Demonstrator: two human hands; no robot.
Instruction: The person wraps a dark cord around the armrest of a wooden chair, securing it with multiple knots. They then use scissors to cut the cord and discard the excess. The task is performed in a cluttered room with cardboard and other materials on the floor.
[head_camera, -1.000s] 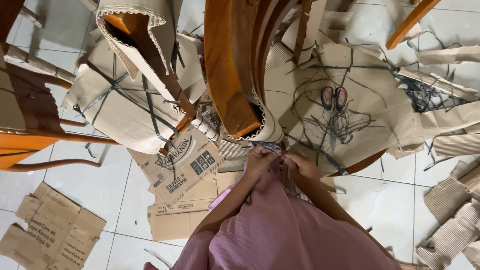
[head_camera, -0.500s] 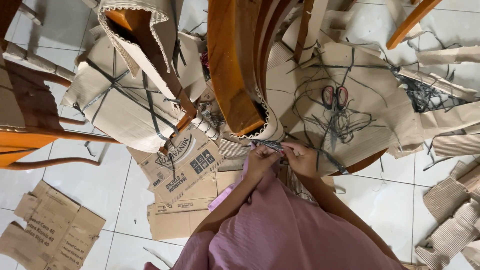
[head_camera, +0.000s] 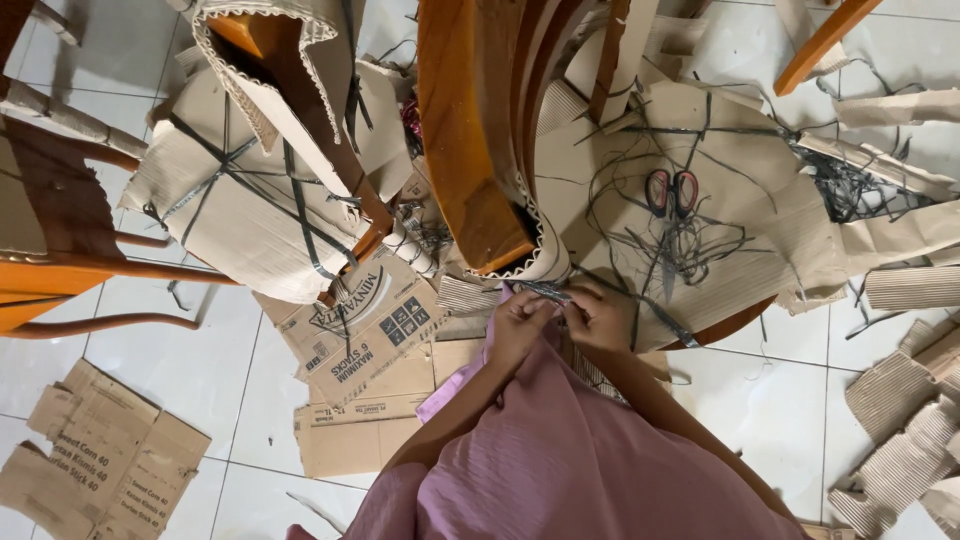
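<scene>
Pink garment (head_camera: 560, 460) nearest, filling lower frame. Left hand (head_camera: 520, 322) and right hand (head_camera: 598, 318) just beyond, close together, fingers curled shut, pinching dark strap (head_camera: 545, 291) at base of corrugated wrapping (head_camera: 545, 255) round wooden chair part (head_camera: 465, 130). Flattened printed carton (head_camera: 365, 320) left of hands on tiled floor (head_camera: 200, 380). Farther right, red-handled scissors (head_camera: 670, 192) on cardboard sheet (head_camera: 760, 190) amid cut straps.

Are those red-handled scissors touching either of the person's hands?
Apart. The head view shows the scissors lying on the cardboard sheet, well above the left hand and right hand, with cardboard between them.
</scene>
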